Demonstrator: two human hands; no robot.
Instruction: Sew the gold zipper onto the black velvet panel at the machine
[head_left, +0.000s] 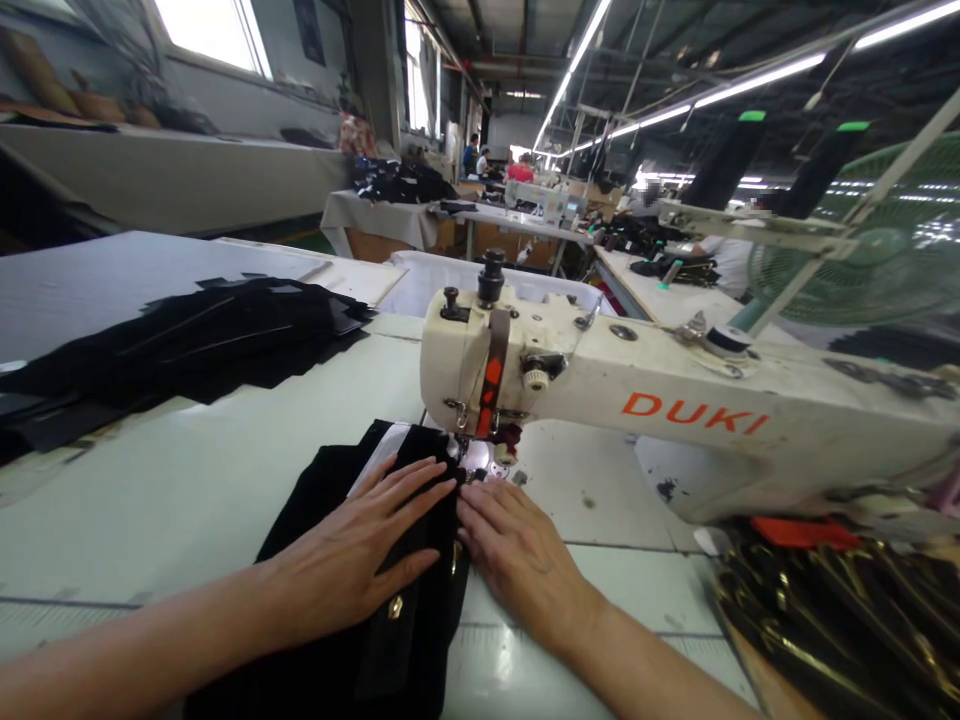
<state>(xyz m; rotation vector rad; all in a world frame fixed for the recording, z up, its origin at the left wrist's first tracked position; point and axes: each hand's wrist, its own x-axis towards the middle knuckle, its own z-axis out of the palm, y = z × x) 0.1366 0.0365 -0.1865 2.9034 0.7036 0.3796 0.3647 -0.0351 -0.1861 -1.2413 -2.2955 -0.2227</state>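
Note:
A black fabric piece (pixel 315 540) lies under the needle area of a white sewing machine (pixel 585 360) marked DUKI. Along its upper part runs a whitish strip (pixel 384 452), and a small gold zipper pull (pixel 395 606) shows near its middle. My left hand (pixel 367 540) rests flat on the fabric with fingers spread towards the presser foot (pixel 463 450). At the fabric's right edge, just below the foot, my right hand (pixel 517 545) has its fingers bunched together on the cloth. Its thumb is mostly hidden.
Stacked black pieces (pixel 187 345) lie on the table to the left. Gold-edged black zippers (pixel 840 620) are heaped at the lower right. Behind the machine stands a white bin (pixel 420 275). A green fan (pixel 885 240) is at the right, and several people work farther back.

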